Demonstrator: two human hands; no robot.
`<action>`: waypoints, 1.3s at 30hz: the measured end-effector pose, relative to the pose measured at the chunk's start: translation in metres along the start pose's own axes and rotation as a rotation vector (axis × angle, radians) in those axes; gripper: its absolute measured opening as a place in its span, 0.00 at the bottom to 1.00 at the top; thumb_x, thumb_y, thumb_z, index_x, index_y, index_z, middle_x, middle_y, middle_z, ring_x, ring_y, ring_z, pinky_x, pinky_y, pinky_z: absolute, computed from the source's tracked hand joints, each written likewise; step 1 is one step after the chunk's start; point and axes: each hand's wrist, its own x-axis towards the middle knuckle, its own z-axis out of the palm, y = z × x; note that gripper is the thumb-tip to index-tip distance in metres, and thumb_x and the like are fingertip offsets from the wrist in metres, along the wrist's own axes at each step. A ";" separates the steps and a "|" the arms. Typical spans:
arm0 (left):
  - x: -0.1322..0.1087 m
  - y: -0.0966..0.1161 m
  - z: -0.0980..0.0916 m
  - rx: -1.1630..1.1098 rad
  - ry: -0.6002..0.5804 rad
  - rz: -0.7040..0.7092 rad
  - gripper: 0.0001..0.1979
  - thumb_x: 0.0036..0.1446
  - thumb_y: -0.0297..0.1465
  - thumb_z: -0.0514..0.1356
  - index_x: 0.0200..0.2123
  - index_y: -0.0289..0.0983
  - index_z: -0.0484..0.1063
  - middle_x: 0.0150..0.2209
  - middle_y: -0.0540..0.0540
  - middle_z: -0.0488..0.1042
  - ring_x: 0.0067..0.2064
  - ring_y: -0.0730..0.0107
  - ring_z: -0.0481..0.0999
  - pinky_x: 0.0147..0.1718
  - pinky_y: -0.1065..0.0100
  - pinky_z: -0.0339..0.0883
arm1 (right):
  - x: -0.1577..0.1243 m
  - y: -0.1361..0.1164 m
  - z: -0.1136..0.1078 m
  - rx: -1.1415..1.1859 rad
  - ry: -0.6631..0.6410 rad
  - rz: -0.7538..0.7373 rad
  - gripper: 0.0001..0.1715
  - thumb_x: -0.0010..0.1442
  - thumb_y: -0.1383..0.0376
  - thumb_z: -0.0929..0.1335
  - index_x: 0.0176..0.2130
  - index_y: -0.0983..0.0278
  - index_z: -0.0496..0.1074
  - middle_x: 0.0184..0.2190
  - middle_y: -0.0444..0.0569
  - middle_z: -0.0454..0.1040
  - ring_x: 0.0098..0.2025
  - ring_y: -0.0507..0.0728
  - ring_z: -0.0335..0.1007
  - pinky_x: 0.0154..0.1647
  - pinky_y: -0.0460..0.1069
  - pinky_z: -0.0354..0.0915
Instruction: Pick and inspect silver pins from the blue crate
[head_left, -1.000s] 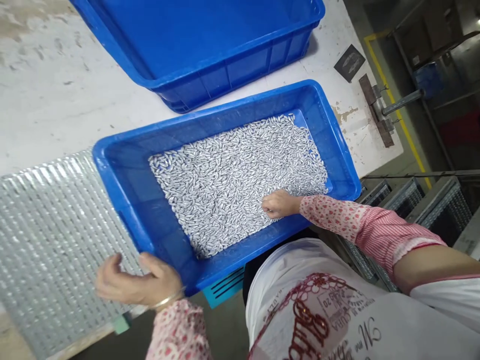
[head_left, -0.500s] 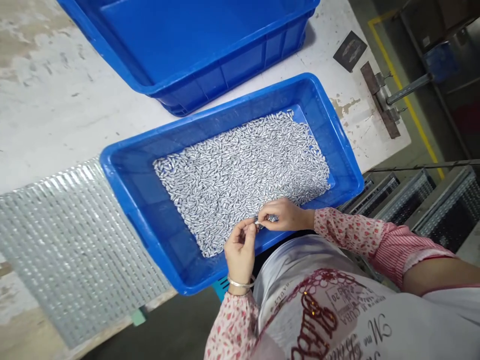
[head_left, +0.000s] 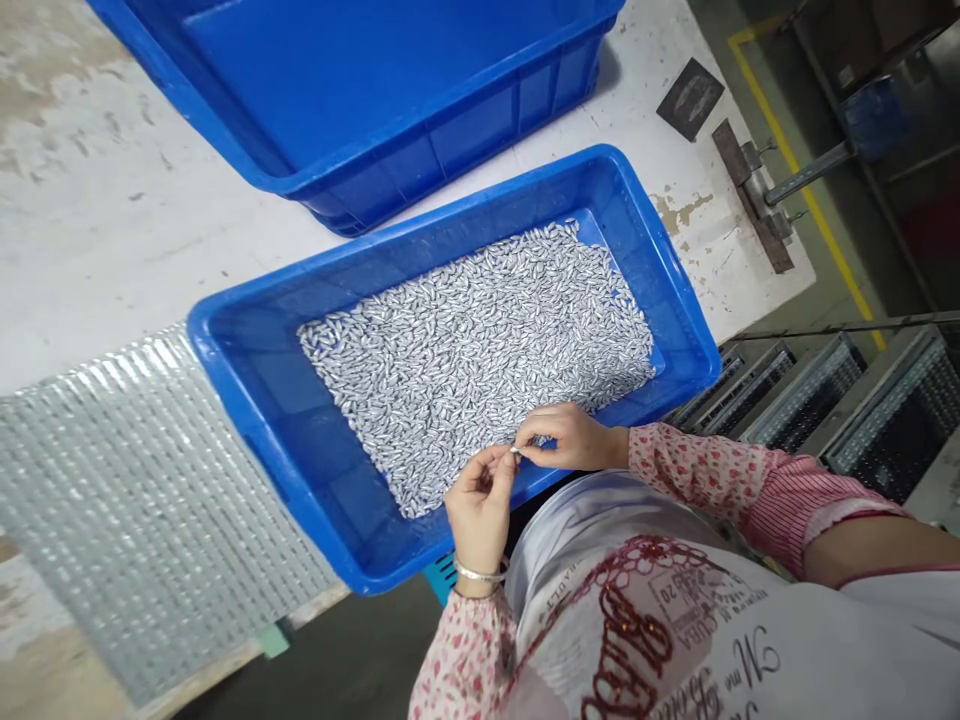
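Over the near edge of a blue plastic bin (head_left: 262, 455), my two hands meet at the fingertips. A small silver piece (head_left: 515, 451) sits between them, pinched by my left hand (head_left: 478, 505) at one side and by my right hand (head_left: 574, 437) at the other. Its exact shape is partly covered by the fingers. In the bin below lies a wide layer of small silver spindle-shaped metal pieces (head_left: 480, 340), with a bit of blue floor showing at the right end.
A second, larger blue bin (head_left: 450, 140) stands behind on the worn white table (head_left: 112, 240). A sheet of silver rows (head_left: 165, 500) lies to the left. At the right are a dark square plate (head_left: 690, 98), a clamp-like metal fixture (head_left: 757, 190) and several dark perforated racks (head_left: 900, 420).
The view has shifted slightly, so the bins sit a little further left. Both hands stay together at the fingertips, and the small silver piece shows more clearly between them.
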 end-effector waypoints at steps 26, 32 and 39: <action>0.001 -0.002 0.001 -0.046 -0.010 0.022 0.11 0.49 0.38 0.65 0.32 0.35 0.77 0.26 0.47 0.77 0.28 0.69 0.76 0.33 0.68 0.71 | -0.004 -0.002 0.003 0.013 0.025 -0.002 0.05 0.58 0.72 0.66 0.32 0.65 0.72 0.29 0.46 0.76 0.33 0.51 0.72 0.38 0.45 0.67; 0.001 -0.001 -0.001 -0.020 -0.038 0.041 0.10 0.51 0.37 0.64 0.32 0.36 0.77 0.26 0.47 0.77 0.28 0.69 0.75 0.32 0.68 0.71 | -0.006 -0.005 0.003 0.021 0.051 0.078 0.05 0.57 0.72 0.67 0.30 0.64 0.72 0.27 0.45 0.76 0.30 0.50 0.71 0.36 0.44 0.66; 0.000 -0.003 0.004 -0.092 -0.029 0.004 0.11 0.49 0.37 0.65 0.32 0.36 0.77 0.26 0.47 0.77 0.28 0.70 0.75 0.32 0.69 0.71 | -0.007 -0.004 0.002 0.007 0.029 0.073 0.05 0.57 0.72 0.67 0.30 0.65 0.72 0.28 0.45 0.76 0.31 0.51 0.71 0.36 0.44 0.65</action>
